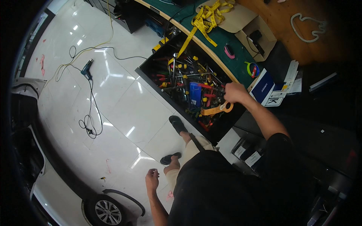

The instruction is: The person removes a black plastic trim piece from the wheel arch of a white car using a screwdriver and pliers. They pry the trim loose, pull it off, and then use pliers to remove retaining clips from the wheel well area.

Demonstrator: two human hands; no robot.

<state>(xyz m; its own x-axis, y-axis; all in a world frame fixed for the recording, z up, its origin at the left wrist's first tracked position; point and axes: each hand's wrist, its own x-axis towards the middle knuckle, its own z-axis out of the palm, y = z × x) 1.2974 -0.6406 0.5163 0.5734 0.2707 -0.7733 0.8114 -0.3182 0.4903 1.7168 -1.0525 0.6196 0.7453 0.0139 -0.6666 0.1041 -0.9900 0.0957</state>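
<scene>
My right hand (234,92) reaches into an open black tool drawer (151,62) full of several red, yellow and black handled tools. Its fingers close around something among the tools; which tool it grips is hidden by the hand. An orange flat tool with a ring end (218,109) lies just below the hand. A blue box (195,94) sits in the drawer to the hand's left. My left hand (152,179) hangs free over the white floor near my sandalled feet, fingers loosely curled, holding nothing.
A green-topped bench (211,41) holds a yellow measuring tape (205,20), a cardboard box (249,32) and tape rolls (252,69). A blue power tool (87,69) and cables lie on the floor. A white car (56,188) stands at lower left.
</scene>
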